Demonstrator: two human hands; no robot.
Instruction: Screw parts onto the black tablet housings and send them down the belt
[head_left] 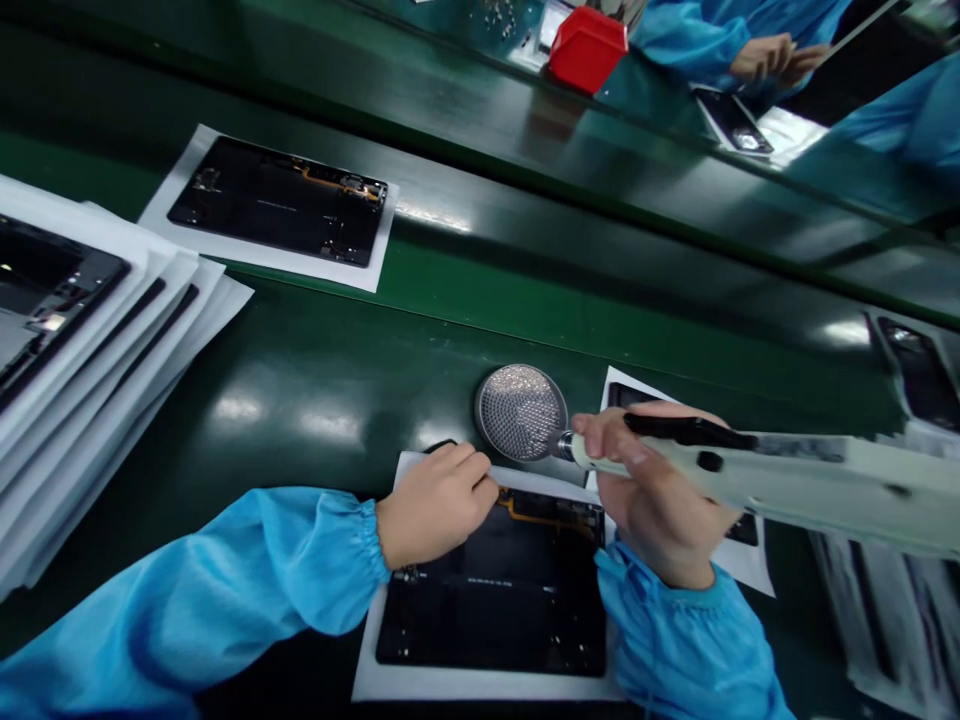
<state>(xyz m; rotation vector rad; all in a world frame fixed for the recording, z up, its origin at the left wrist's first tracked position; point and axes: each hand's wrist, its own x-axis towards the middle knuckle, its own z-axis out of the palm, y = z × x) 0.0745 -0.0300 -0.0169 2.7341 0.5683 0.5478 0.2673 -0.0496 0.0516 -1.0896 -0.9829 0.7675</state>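
Observation:
My right hand (652,485) is shut on a cream-white electric screwdriver (795,480), whose metal tip sits at the edge of a round metal screw dish (521,412) full of tiny screws. My left hand (435,505) rests curled on the top edge of a black tablet-sized device panel (491,610), which lies on a white paper sheet (480,685) and shows an orange flex strip. A small dark object (442,445) peeks out beyond my left fingers. I cannot tell whether that hand holds it.
A tall stack of devices on white sheets (82,340) lies at the left. Another panel on paper (277,200) sits farther along the green bench. A co-worker's hand (772,58), a red bin (587,48) and a mirror-like strip run along the top.

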